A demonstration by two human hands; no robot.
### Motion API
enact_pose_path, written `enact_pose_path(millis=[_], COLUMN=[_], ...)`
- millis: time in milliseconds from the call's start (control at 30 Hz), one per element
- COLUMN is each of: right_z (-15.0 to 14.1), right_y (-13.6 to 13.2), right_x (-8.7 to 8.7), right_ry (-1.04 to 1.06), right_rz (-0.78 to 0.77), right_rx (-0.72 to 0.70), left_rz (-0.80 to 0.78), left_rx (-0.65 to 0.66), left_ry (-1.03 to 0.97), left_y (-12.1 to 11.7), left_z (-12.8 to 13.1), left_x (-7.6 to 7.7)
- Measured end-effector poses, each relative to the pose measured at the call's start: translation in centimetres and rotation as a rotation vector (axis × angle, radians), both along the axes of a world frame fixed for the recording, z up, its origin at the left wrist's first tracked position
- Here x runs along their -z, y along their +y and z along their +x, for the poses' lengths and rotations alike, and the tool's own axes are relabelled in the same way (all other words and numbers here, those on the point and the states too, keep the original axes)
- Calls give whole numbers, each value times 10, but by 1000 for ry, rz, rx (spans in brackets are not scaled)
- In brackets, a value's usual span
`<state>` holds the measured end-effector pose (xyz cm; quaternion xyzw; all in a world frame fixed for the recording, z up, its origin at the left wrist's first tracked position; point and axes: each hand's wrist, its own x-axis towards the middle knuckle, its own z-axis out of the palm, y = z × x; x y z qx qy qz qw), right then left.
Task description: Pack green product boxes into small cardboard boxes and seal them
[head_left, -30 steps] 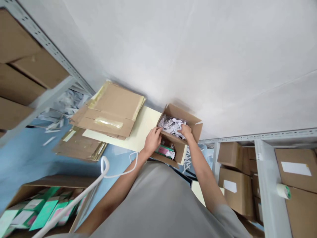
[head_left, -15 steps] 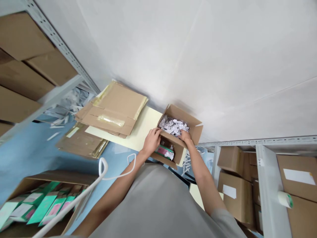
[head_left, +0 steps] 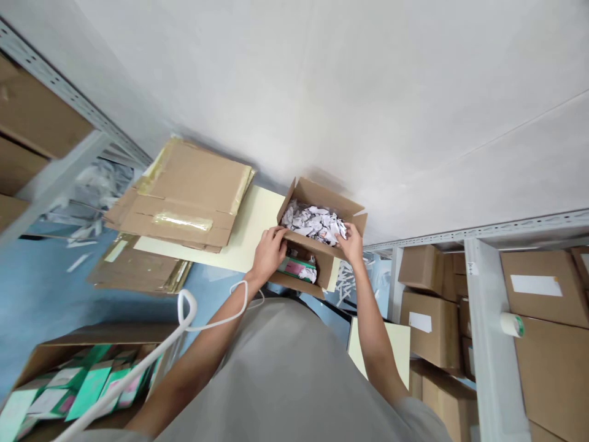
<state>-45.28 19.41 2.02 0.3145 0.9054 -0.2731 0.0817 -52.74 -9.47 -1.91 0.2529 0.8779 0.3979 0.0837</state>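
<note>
An open cardboard box (head_left: 322,191) holds crumpled white paper (head_left: 313,222). Directly on its near side is another cardboard opening (head_left: 326,265), with a green and pink packet (head_left: 292,267) and a bit of white paper inside; I cannot tell whether it belongs to the same box. My left hand (head_left: 269,253) is closed on the box's near left edge, fingertips over the rim. My right hand (head_left: 352,244) grips the near right edge, its thumb and fingertips beside the paper.
Flattened cardboard (head_left: 193,190) is stacked on a pale yellow board (head_left: 251,221) to the left. At lower left are a large carton (head_left: 50,350) of green packets and a white curved tube (head_left: 129,380). Shelves with boxes (head_left: 430,334) stand right; a tape roll (head_left: 512,324) hangs on a post.
My right hand has drawn back from the crumpled paper to the box's near right edge. My left hand stays on the left edge. The whole view has shifted slightly.
</note>
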Motion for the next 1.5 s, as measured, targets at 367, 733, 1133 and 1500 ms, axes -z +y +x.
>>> enact_pose_path(millis=[367,733,1133,1500], right_z=[33,59,123,132], right_y=[-65,-133,-101,-89], right_x=[-47,-20,-4,10], right_ry=[266,-209,-151,-154], right_rz=[-167,-139,165,38], right_rx=[142,-341,311,345], left_rz=[14,37,5,-323], left_rx=[21,-8,-76,-131], left_ry=[-19,-36,-64,-182], left_y=[-5,-30,-58,-61], left_z=[-4,-3,16,17], left_x=[1,2,16,0])
